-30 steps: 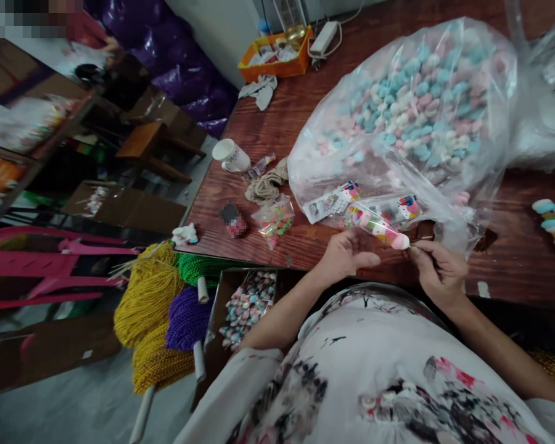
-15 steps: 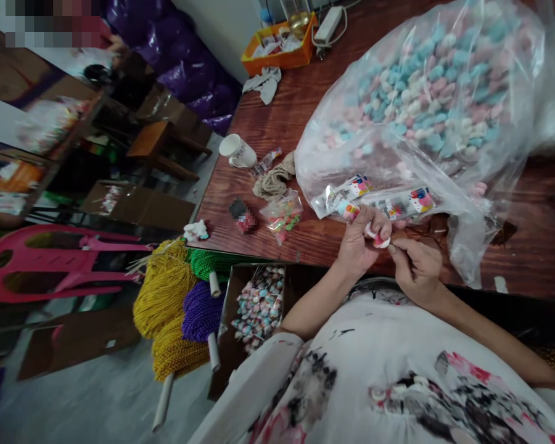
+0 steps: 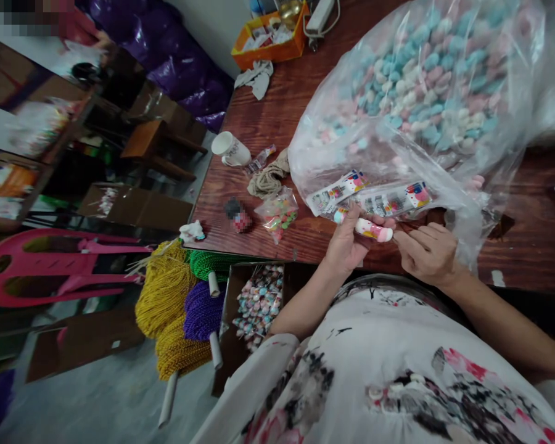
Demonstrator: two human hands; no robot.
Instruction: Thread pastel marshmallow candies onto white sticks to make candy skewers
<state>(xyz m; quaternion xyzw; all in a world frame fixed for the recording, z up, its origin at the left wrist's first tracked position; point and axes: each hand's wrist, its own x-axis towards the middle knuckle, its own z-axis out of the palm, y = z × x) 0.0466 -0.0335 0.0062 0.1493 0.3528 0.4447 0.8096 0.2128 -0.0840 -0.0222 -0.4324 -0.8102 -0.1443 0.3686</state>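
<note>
Just over the table's front edge, a marshmallow skewer (image 3: 374, 230) in a clear printed wrapper lies across my left hand (image 3: 346, 245), which is closed around its middle. Pink and white marshmallows show at its right end and a blue one at its left. My right hand (image 3: 428, 251) is curled with its fingertips pinched at the skewer's right end, where the thin stick is mostly hidden. Behind my hands lie flat printed wrappers (image 3: 395, 201), next to a large clear bag (image 3: 324, 117) full of pink, blue and white marshmallows (image 3: 432, 80).
Left on the table stand a white mug (image 3: 231, 149), a brown cloth (image 3: 269, 179) and a small candy bag (image 3: 280, 213). An orange basket (image 3: 268, 49) sits at the back. Below the edge are a box of wrapped sweets (image 3: 259, 302), yellow cord (image 3: 166, 296) and a pink chair (image 3: 50, 265).
My left hand, open beside the skewer at first, has closed around it. The skewer has shifted slightly left and now lies flatter. My right hand stays at its right end, fingers more curled.
</note>
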